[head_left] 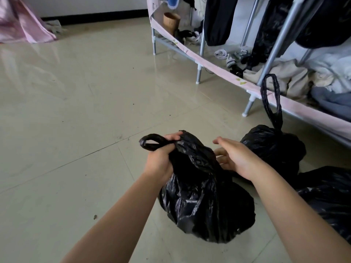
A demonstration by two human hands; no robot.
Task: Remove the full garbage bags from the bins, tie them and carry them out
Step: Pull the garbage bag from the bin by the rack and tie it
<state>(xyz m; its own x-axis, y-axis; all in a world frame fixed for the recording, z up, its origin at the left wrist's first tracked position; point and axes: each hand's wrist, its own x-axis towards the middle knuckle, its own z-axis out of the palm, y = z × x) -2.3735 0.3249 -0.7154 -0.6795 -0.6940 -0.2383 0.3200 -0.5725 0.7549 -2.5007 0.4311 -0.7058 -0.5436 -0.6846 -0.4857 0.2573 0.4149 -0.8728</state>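
Both hands are held over a crumpled black plastic garbage bag (207,196) that sits on the glossy beige tiled floor (76,111). Its twisted handle loop (150,142) is gripped by the left hand (161,156), while the right hand (235,158) is kept open — fingers relaxed, just beside the gathered neck. A second black bag (273,145), its loop upright, is seen just behind, near a metal-framed clothes rack (199,54); a third black bag (330,196) lies at the right.
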